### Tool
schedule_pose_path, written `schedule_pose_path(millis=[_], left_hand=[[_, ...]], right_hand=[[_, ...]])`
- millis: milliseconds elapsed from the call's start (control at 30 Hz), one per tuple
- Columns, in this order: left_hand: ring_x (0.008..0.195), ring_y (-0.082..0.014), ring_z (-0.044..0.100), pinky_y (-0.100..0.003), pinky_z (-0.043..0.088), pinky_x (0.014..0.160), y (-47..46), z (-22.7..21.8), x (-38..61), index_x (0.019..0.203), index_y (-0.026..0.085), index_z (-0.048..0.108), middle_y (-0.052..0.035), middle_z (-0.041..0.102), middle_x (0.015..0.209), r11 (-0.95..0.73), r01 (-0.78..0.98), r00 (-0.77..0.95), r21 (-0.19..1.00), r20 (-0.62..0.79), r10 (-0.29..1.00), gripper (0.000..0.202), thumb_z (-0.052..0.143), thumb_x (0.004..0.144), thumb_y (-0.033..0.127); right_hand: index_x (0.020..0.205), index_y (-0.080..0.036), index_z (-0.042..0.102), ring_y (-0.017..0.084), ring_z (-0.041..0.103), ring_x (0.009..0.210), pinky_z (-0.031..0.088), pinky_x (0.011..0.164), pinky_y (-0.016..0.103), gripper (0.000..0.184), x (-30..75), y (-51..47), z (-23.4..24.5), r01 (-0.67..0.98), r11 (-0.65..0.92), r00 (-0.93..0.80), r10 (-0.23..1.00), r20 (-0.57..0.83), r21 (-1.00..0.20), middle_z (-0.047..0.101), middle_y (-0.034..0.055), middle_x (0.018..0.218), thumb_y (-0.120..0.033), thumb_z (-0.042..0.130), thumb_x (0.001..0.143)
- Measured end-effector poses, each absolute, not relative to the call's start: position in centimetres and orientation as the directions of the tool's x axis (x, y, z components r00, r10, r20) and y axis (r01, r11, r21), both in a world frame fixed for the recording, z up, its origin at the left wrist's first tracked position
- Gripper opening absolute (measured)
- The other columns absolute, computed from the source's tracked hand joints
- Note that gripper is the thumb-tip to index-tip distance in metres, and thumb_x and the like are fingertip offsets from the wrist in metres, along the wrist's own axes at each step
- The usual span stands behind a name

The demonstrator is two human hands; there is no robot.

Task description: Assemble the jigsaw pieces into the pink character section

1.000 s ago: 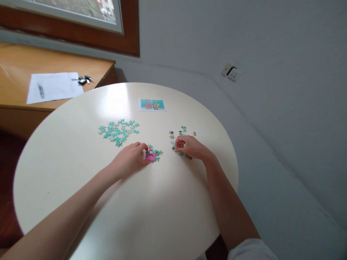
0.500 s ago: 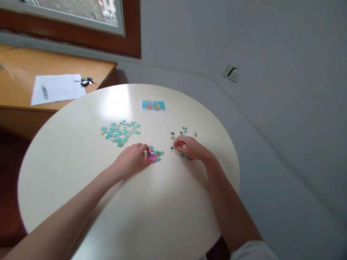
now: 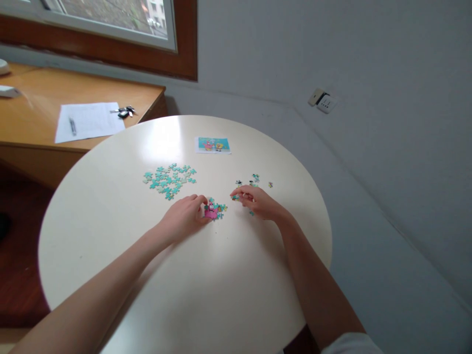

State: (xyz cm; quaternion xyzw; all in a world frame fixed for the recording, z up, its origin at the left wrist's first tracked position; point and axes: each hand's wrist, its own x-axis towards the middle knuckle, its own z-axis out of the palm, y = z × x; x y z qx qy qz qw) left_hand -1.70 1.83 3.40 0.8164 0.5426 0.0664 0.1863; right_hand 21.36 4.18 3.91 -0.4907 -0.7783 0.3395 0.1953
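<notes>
A pale wall (image 3: 387,162) rises beyond the pink jigsaw section (image 3: 211,212) and fills the whole right side as well. Under the section spreads a round white table (image 3: 206,285); past its far left edge stands a wooden desk (image 3: 106,89), with a window (image 3: 121,14) above.

The left hand (image 3: 186,212) lies at the section's left edge, thumb and forefinger slightly apart and touching it; whether they grip or merely steady it, I cannot tell. The right hand (image 3: 258,200), just right of the section, pinches a small jigsaw piece (image 3: 234,197) at its fingertips.

Fitting pieces onto the section looks to be the step in hand, judging by that grip. Joining this one would call for keeping the section steady, turning the piece to suit an open edge, then pressing it flat.

Turquoise pieces (image 3: 171,179) lie scattered beyond the section, to its left; fewer loose pieces (image 3: 255,177) lie beyond it to the right, partly hidden by the right hand. Both groups rest directly on the tabletop, and no box or tray shows. Straight beyond the section is a picture card (image 3: 214,144), perhaps the pattern. Farthest left of the section, a paper sheet (image 3: 92,120) bears a pen (image 3: 73,126), keys (image 3: 125,112) at its edge
</notes>
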Motion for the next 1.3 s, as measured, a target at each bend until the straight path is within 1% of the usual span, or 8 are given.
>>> schedule_pose_path(millis=[167,333,467,600,800,1067,1200,1300], left_hand=[[0.078,-0.0213,0.06,-0.028,0.042,0.064,1.9,3.2,-1.6,0.104,0.021,0.055,-0.0038,0.063,0.084,-0.314,0.874,0.374,0.37,-0.101,0.922,0.034,0.052,0.075,0.04],[0.075,-0.0203,0.059,-0.027,0.041,0.061,1.9,3.1,-1.7,0.102,0.021,0.056,-0.0029,0.063,0.081,-0.323,0.87,0.378,0.371,-0.083,0.922,0.032,0.052,0.076,0.039],[0.073,-0.0196,0.059,-0.026,0.04,0.06,1.9,3.3,-1.7,0.101,0.021,0.056,-0.0026,0.063,0.08,-0.324,0.869,0.376,0.373,-0.074,0.924,0.032,0.053,0.076,0.04],[0.072,-0.0195,0.059,-0.026,0.039,0.059,1.9,3.3,-1.7,0.101,0.02,0.056,-0.0024,0.063,0.079,-0.326,0.867,0.377,0.378,-0.067,0.924,0.032,0.053,0.076,0.04],[0.072,-0.0189,0.058,-0.026,0.038,0.058,2.0,2.9,-1.7,0.1,0.021,0.055,-0.002,0.062,0.078,-0.343,0.855,0.386,0.388,-0.034,0.922,0.03,0.053,0.077,0.04],[0.068,-0.0181,0.057,-0.025,0.036,0.057,2.0,2.8,-1.8,0.101,0.021,0.055,-0.0009,0.061,0.075,-0.338,0.85,0.388,0.404,-0.047,0.92,0.03,0.054,0.077,0.039],[0.065,-0.0166,0.055,-0.025,0.036,0.057,2.0,3.1,-1.8,0.099,0.021,0.056,-0.0008,0.06,0.076,-0.349,0.821,0.389,0.451,0.005,0.921,0.029,0.056,0.077,0.04],[0.063,-0.0145,0.054,-0.025,0.039,0.06,1.9,3.6,-1.8,0.093,0.02,0.061,-0.0012,0.059,0.076,-0.42,0.742,0.444,0.523,0.088,0.892,0.023,0.052,0.081,0.038]], right_hand=[[0.095,-0.015,0.063,0.008,0.042,0.054,0.034,0.052,0.021,0.023,21.0,4.3,3.0,0.521,0.232,-0.463,0.885,-0.043,-0.822,0.053,-0.0002,0.071,-0.022,0.05,0.078],[0.094,-0.014,0.064,0.009,0.048,0.058,0.038,0.059,0.023,0.023,20.5,4.2,2.9,0.456,0.18,-0.471,0.88,-0.065,-0.872,0.054,-0.0004,0.067,-0.024,0.054,0.076],[0.093,-0.013,0.065,0.01,0.05,0.059,0.039,0.059,0.023,0.024,20.2,4.1,3.0,0.45,0.165,-0.477,0.875,-0.08,-0.878,0.057,0.0006,0.066,-0.024,0.054,0.075],[0.091,-0.012,0.067,0.01,0.051,0.058,0.04,0.058,0.023,0.024,20.1,4.3,2.7,0.473,0.194,-0.482,0.873,-0.068,-0.86,0.061,0.0024,0.068,-0.023,0.053,0.075],[0.087,-0.012,0.068,0.01,0.05,0.057,0.039,0.057,0.022,0.022,20.0,4.3,2.6,0.494,0.222,-0.496,0.866,-0.063,-0.84,0.059,0.0017,0.064,-0.024,0.054,0.075],[0.085,-0.012,0.068,0.01,0.051,0.057,0.039,0.057,0.022,0.021,20.0,4.3,2.1,0.486,0.222,-0.508,0.859,-0.066,-0.845,0.059,0.0015,0.062,-0.027,0.057,0.075],[0.083,-0.012,0.068,0.011,0.053,0.058,0.04,0.058,0.022,0.02,19.8,4.2,2.3,0.467,0.203,-0.507,0.859,-0.072,-0.861,0.061,0.0017,0.063,-0.026,0.058,0.073],[0.082,-0.012,0.068,0.01,0.053,0.058,0.04,0.058,0.022,0.019,19.4,3.8,2.9,0.454,0.171,-0.508,0.856,-0.097,-0.874,0.06,0.0014,0.062,-0.025,0.058,0.072]])
